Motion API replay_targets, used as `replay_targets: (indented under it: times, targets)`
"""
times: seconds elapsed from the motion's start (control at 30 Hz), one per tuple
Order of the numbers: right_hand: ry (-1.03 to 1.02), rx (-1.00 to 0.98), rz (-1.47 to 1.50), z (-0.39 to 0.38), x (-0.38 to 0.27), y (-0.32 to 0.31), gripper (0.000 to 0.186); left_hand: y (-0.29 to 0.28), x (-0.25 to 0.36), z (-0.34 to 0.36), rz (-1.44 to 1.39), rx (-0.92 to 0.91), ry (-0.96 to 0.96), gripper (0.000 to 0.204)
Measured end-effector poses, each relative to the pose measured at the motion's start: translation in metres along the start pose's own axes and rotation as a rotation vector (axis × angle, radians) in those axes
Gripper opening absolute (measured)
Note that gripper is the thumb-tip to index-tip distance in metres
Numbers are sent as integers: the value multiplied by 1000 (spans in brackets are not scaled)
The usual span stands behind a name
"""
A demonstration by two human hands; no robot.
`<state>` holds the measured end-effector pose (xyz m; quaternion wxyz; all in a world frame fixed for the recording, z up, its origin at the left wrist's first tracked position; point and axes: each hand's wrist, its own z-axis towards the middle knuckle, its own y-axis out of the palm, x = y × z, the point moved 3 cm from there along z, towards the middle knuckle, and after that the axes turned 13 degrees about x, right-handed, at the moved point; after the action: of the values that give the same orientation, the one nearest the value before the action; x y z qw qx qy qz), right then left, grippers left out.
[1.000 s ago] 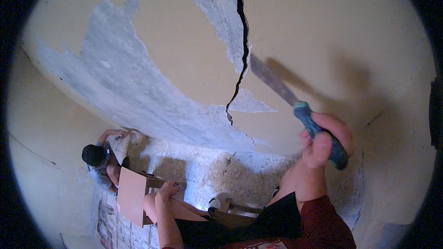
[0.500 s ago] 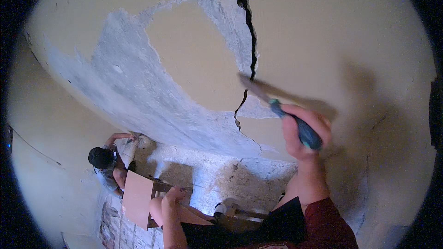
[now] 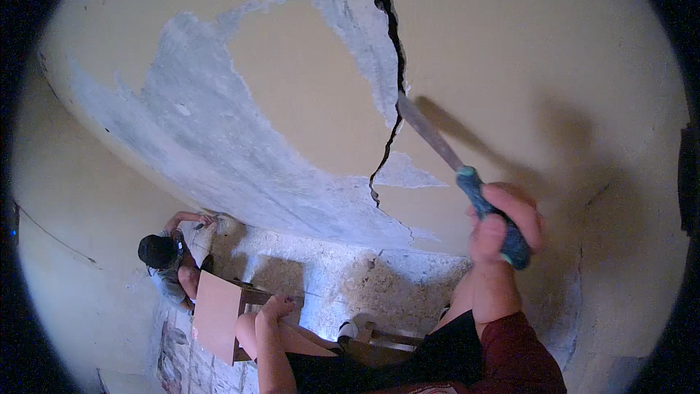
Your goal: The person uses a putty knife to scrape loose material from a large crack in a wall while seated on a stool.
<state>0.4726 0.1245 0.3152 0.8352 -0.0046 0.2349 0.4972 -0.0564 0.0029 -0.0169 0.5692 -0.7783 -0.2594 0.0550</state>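
My right hand (image 3: 508, 226) is wrapped around the blue-green handle of a scraper (image 3: 435, 133) with a long, narrow metal blade. The blade's tip meets the edge of a long dark crack (image 3: 399, 44) that runs down the wall (image 3: 306, 87). A shadow of the tool falls on the wall beside it. Lower down, my left hand (image 3: 275, 308) rests by my bent knee with its fingers curled. Whatever those fingers may hold is hidden. Grey-white patches (image 3: 211, 95), where the yellowish paint is gone, lie left of the crack.
A co-worker (image 3: 168, 259) in a dark cap crouches at the lower left, one hand at the wall's base. Between us stands a pinkish board-like seat or box (image 3: 217, 315). A wooden piece (image 3: 394, 339) lies by my legs. Pale debris covers the floor (image 3: 343, 277).
The scraper's tip has moved slightly up and right along the crack. My right hand has shifted right and a little down. The left hand stays in place.
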Motion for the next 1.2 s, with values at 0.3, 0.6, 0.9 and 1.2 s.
replay_targets:
  times: [0.3, 0.6, 0.9, 1.2]
  targets:
    - [-34, 4, -6, -1, -3, 3, 21, -4, 16, -2, 31, -18, 72, 39]
    - [24, -22, -57, 1, 5, 9, 14, -13, 28, -7, 42, -3, 125, 38]
    - [-87, -59, 45, -13, -8, -2, 18, -17, 27, -20, 19, -29, 54, 39]
    - [-18, 159, 76, -17, -3, -5, 18, 9, -17, 7, 112, 12, 107, 38]
